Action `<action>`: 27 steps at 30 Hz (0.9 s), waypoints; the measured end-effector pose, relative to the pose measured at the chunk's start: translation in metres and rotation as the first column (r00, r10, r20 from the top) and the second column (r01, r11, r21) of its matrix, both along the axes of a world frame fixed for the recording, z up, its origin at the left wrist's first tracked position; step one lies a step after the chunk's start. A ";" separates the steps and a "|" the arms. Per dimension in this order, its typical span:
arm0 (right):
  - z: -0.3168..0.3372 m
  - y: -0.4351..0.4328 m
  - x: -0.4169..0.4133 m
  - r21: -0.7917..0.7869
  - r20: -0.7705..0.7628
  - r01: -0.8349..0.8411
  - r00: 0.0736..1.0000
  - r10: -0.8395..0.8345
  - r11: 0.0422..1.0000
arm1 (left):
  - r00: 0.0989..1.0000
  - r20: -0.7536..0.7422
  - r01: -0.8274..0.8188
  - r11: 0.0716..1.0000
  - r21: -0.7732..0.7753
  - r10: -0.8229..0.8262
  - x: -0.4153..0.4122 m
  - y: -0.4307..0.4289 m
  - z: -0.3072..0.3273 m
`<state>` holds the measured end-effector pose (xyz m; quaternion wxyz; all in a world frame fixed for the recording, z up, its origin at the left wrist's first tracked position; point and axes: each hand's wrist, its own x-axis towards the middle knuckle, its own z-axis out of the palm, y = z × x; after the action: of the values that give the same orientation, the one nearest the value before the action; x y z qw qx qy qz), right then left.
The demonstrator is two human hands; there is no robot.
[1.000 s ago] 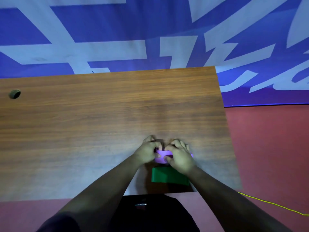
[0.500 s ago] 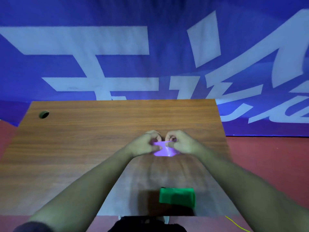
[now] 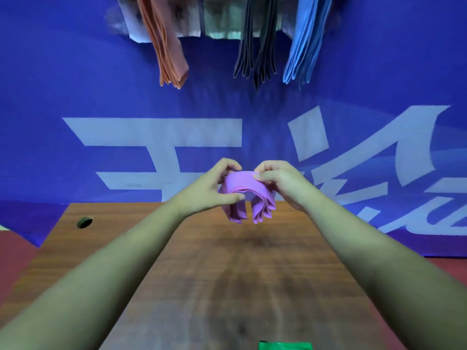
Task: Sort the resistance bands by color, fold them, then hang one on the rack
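Blue banner wall (image 3: 75,72) backs the wooden table (image 3: 227,286). Left hand (image 3: 209,189) and right hand (image 3: 280,181) each pinch one side of the folded purple band (image 3: 242,192), which is held clear of the table. Its layered ends hang loose below the fingers.

Hazards:
- Only the top fold is gripped, so the loose layers may slip and unfold on the way up.
- The rack (image 3: 217,29), well above the fingers, is crowded with orange bands (image 3: 169,51), black bands (image 3: 255,51) and blue bands (image 3: 303,46). The purple band may snag them.

Folded purple band (image 3: 246,195), draped, aloft
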<state>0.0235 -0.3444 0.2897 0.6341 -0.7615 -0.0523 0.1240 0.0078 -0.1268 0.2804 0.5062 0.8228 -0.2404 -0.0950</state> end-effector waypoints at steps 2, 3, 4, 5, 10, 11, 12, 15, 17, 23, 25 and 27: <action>0.013 0.004 0.001 -0.012 0.037 0.015 0.999 -0.015 1.000 | 1.000 0.009 -0.010 0.996 -0.087 0.011 0.007 0.005 0.016; 0.020 0.006 0.001 -0.032 0.063 0.014 0.998 -0.012 0.999 | 1.000 0.015 -0.011 0.994 -0.112 0.013 0.011 0.008 0.022; 0.027 0.008 0.001 -0.052 0.092 0.011 0.996 -0.006 0.999 | 1.000 0.018 -0.010 0.991 -0.130 0.012 0.014 0.010 0.029; 0.034 0.010 0.001 -0.070 0.119 0.003 0.993 0.005 0.998 | 1.000 0.013 -0.011 0.990 -0.140 0.013 0.017 0.012 0.036; 0.069 0.023 0.000 -0.095 0.232 -0.087 0.967 0.108 0.992 | 0.999 0.040 -0.026 0.984 -0.174 0.033 0.032 0.021 0.070; 0.074 0.027 0.000 -0.127 0.262 -0.113 0.954 0.144 0.985 | 0.998 0.057 -0.026 0.985 -0.171 0.037 0.034 0.023 0.079; 0.080 0.031 0.000 -0.183 0.304 -0.117 0.938 0.169 0.976 | 0.997 0.073 -0.022 0.986 -0.167 0.034 0.035 0.025 0.088; 0.097 0.044 0.002 -0.282 0.442 -0.062 0.878 0.186 0.958 | 0.993 0.120 0.002 0.993 -0.118 0.012 0.036 0.032 0.116; 0.111 0.048 0.005 -0.227 0.482 -0.067 0.859 0.172 0.972 | 0.986 0.168 0.014 0.998 -0.065 -0.003 0.036 0.039 0.133; 0.148 0.059 0.007 -0.221 0.555 -0.048 0.815 0.166 0.974 | 0.939 0.329 0.015 0.968 0.252 -0.100 0.034 0.057 0.162; 0.156 0.063 0.008 -0.187 0.571 -0.013 0.812 0.120 0.982 | 0.944 0.319 0.022 0.981 0.194 -0.084 0.032 0.061 0.166; 0.161 0.066 0.008 -0.152 0.563 -0.007 0.821 0.092 0.988 | 0.961 0.275 0.021 0.999 0.041 -0.031 0.029 0.064 0.170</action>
<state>0.0315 -0.2787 0.4506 0.5300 -0.8056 -0.2494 -0.0885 0.0370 -0.0628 0.4506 0.4508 0.8343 -0.3172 0.0091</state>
